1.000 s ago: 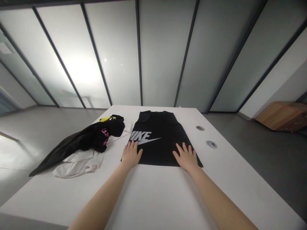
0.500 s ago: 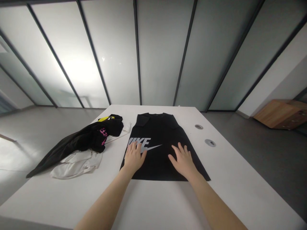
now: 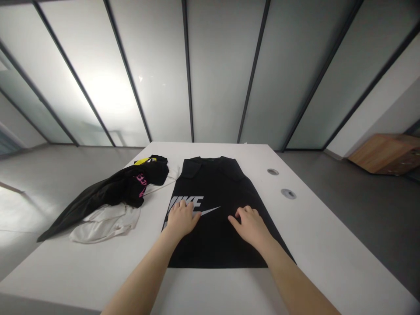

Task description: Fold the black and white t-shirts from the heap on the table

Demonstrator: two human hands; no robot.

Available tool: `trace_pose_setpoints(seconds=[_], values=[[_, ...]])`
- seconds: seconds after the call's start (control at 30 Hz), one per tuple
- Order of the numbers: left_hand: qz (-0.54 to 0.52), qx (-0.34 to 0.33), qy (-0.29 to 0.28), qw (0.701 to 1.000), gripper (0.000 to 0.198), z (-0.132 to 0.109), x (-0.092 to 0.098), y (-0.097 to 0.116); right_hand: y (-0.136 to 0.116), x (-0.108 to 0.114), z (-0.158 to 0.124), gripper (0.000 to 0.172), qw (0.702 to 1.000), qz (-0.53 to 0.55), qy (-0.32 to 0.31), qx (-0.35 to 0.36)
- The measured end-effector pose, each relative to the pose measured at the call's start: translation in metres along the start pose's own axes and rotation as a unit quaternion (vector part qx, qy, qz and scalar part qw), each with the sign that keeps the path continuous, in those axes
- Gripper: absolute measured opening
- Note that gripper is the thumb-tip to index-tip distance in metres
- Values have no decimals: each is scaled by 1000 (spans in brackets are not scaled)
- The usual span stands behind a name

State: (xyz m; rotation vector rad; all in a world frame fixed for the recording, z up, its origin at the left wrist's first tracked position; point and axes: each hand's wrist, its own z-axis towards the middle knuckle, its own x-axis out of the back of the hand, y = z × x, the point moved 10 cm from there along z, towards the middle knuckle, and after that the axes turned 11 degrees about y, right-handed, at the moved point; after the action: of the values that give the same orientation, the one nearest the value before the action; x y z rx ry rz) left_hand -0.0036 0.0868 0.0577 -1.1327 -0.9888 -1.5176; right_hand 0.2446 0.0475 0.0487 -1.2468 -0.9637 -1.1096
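Note:
A black shirt [image 3: 216, 188] with a white printed logo lies flat on the white table [image 3: 311, 227], its sides folded in and its collar at the far end. My left hand [image 3: 181, 218] rests palm down on the logo, fingers out flat. To its right, my right hand [image 3: 250, 225] presses on the middle of the shirt with its fingers slightly bent. Neither hand grips anything.
A heap of black clothes [image 3: 111, 192] with pink and yellow print lies at the table's left over a white garment [image 3: 103, 223]. Two round cable ports [image 3: 288, 193] sit in the tabletop to the right. Frosted glass panels stand behind; a wooden cabinet [image 3: 383, 153] is far right.
The shirt has slid toward me along the table under both palms, its near hem now closer to the front edge. Both hands sit further up the shirt than before.

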Motion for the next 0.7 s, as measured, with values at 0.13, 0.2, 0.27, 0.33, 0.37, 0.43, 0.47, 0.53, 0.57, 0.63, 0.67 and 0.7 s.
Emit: trace_pose_setpoints(seconds=[0.13, 0.2, 0.27, 0.33, 0.37, 0.43, 0.47, 0.53, 0.57, 0.63, 0.67, 0.7], values=[[-33, -7, 19, 999, 50, 4, -4, 4, 7, -12, 0, 64, 1000, 11, -24, -9], [-37, -34, 9, 999, 57, 1, -16, 8, 15, -22, -3, 71, 998, 10, -66, -19], [-28, -44, -18, 998, 63, -3, -30, 9, 21, -27, -4, 72, 996, 15, -91, -22], [-22, -44, -40, 998, 65, -7, -39, 9, 26, -25, -4, 70, 995, 21, -91, -27], [-21, -43, -47, 998, 66, -8, -40, 9, 29, -23, -4, 67, 995, 23, -88, -31], [-18, -44, -63, 997, 67, -9, -41, 11, 32, -16, -1, 60, 997, 25, -71, -31], [-16, -44, -73, 996, 68, -10, -40, 13, 33, -13, 1, 56, 997, 26, -60, -28], [-9, -44, -94, 995, 71, -11, -37, 16, 37, -6, 4, 50, 999, 24, -39, -30], [-6, -47, -104, 993, 72, -12, -35, 18, 41, -3, 5, 48, 999, 21, -29, -36], [-1, -53, -122, 991, 72, -13, -28, 22, 49, 0, 7, 49, 998, 10, -16, -53], [1, -57, -126, 990, 70, -13, -24, 24, 53, 1, 8, 49, 998, 3, -13, -61], [3, -60, -128, 990, 67, -12, -19, 26, 57, 2, 9, 50, 998, -4, -11, -67]])
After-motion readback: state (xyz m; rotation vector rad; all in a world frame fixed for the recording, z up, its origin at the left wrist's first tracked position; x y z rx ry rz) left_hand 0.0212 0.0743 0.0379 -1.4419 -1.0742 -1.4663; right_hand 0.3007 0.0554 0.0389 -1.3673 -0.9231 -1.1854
